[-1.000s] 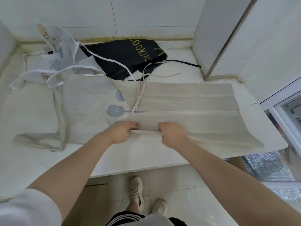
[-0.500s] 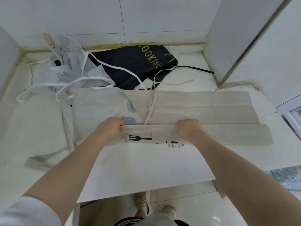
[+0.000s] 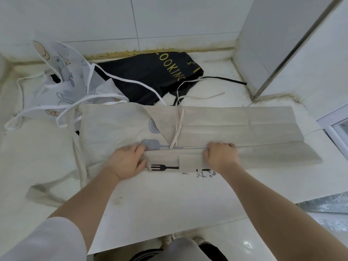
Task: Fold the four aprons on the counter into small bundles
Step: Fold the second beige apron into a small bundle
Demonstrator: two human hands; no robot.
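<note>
A beige apron [image 3: 226, 125] lies spread across the white counter [image 3: 169, 200], with blue utensil prints near its middle. Its near edge is turned over into a narrow flap [image 3: 190, 161] that shows a black fork print. My left hand [image 3: 126, 161] grips the flap's left end. My right hand [image 3: 221, 157] is curled on the flap further right. A beige tie [image 3: 178, 129] runs down between the hands. Behind it lie a white patterned apron [image 3: 62, 87] at the back left and a black apron [image 3: 148, 78] with yellow lettering.
Long white and beige straps [image 3: 79, 166] trail over the left of the counter. A tiled wall runs along the back and a pillar [image 3: 263, 44] juts in at the right. The counter's front edge is close to me, with floor and my shoes below.
Both hands have lifted the apron's near edge and folded it away from me, exposing the fork print. The hands have spread apart along the flap.
</note>
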